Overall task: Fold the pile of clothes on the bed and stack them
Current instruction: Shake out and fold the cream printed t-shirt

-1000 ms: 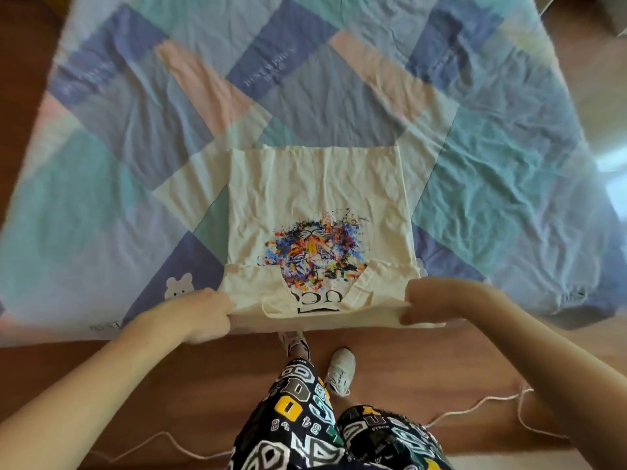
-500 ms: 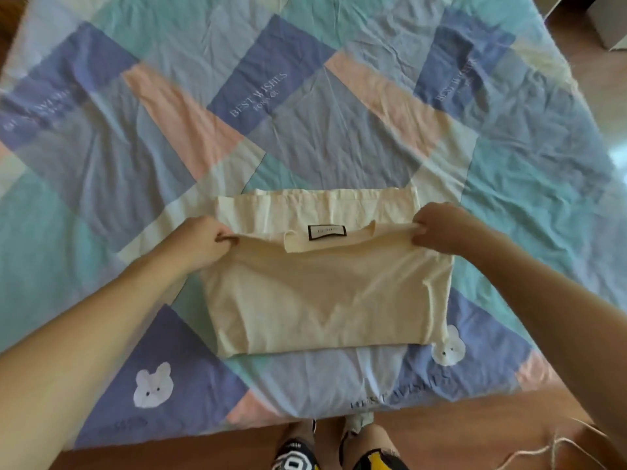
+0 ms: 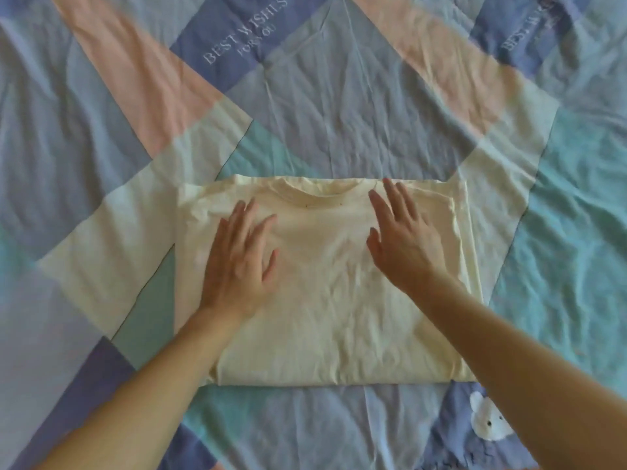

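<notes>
Now, head view, the only one I've got. Half a second back both hands pinched the collar edge and were carrying it over; that fold has landed, and the pinch is gone. The left hand [image 3: 239, 262] lies flat with fingers straight and spread on the cream cotton T-shirt folded into a rectangle [image 3: 325, 300], at about 9 o'clock of its middle. The right hand [image 3: 403, 242] is flat too, fingers apart, at roughly 2 o'clock, fingertips near the collar. Neither hand grips anything; both press on cloth.

My read: the fold on this shirt is finished and I'm at the smoothing stage, so the next job is probably setting it aside for the stack. I see no other clothes or stack in frame, so I can't tell how much of the pile is left.

The shirt itself: plain side up, print hidden, collar curve at 12 o'clock, layered edges showing at 3 o'clock, light creases across the middle. It sits in the centre of the pastel patchwork quilt [image 3: 101, 130], with a white bear motif [image 3: 488, 425] at 5 o'clock.
</notes>
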